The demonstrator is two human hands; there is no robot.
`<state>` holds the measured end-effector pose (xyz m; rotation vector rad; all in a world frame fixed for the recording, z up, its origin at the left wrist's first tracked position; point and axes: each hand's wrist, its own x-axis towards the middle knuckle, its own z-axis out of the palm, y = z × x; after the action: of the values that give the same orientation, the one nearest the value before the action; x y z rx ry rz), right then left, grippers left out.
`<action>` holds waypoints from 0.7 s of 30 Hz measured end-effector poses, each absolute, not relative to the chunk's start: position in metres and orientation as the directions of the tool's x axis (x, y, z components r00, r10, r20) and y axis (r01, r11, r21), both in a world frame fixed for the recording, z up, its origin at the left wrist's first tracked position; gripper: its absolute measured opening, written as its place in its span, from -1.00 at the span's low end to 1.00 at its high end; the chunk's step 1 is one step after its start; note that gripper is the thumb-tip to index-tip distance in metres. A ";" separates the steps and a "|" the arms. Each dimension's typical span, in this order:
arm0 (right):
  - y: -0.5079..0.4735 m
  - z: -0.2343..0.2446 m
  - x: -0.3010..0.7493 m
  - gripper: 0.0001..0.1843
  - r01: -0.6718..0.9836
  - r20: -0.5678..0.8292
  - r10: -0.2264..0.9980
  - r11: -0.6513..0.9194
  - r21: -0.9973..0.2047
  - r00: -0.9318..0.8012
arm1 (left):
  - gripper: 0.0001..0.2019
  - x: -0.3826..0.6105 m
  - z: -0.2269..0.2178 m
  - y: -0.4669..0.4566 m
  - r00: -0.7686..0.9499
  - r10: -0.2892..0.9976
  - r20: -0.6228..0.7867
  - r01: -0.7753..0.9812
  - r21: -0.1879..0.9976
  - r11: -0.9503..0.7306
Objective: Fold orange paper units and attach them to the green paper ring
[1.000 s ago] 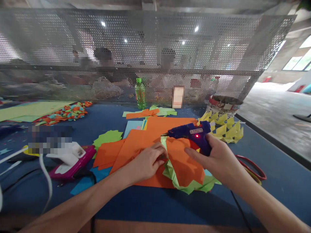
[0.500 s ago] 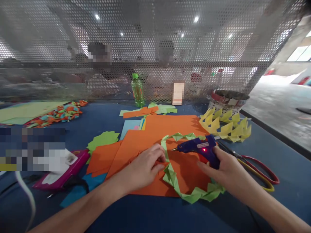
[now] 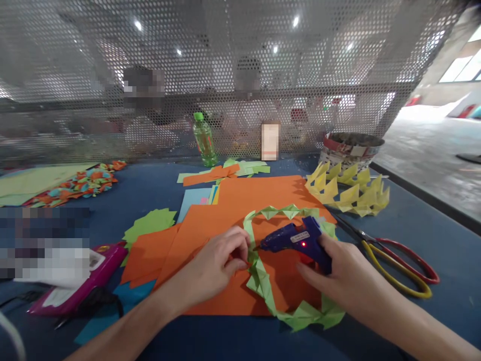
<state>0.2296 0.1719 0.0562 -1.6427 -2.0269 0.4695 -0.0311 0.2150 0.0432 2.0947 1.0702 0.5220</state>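
A light-green folded-paper crown (image 3: 263, 283) with zigzag points forms a ring over the orange paper sheets (image 3: 210, 220). My left hand (image 3: 220, 258) is closed at the ring's left side, thumb and fingertips pinching its band; a bit of orange paper shows by the fingertips. My right hand (image 3: 345, 265) grips a blue hot glue gun (image 3: 289, 238) with a lit red light. Its nozzle points left and meets the band just beside my left fingers; whether it touches the paper I cannot tell. The handle is partly hidden by my right hand.
A yellow paper crown (image 3: 349, 193) stands at the right, before a round container (image 3: 351, 148). Scissors (image 3: 398, 263) lie right of my hand. A green bottle (image 3: 205, 140) stands by the mesh screen (image 3: 225, 45). A magenta power strip (image 3: 75, 281) and green paper pieces (image 3: 150, 225) are left.
The glue gun's nozzle has moved left and down onto or close over the green band. My left hand keeps its pinch there. The whole view has shifted slightly.
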 end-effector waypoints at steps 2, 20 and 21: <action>0.172 0.055 0.227 -0.89 0.815 0.185 0.960 0.277 -0.509 -0.211 | -0.80 -0.032 0.044 0.215 0.576 0.817 0.019 0.521 0.762 -0.385; 0.170 0.050 0.219 -0.94 0.890 0.138 0.967 0.249 -0.383 -0.212 | -0.80 -0.038 0.041 0.214 0.581 0.814 0.009 0.520 0.765 -0.380; 0.169 0.049 0.219 -0.95 0.895 0.137 0.968 0.246 -0.372 -0.209 | -0.80 -0.038 0.042 0.214 0.580 0.814 0.007 0.522 0.764 -0.378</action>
<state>0.2189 0.1693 0.0493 -1.7157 -2.1853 0.3015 -0.0381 0.2141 0.0416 2.0669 1.0609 0.5011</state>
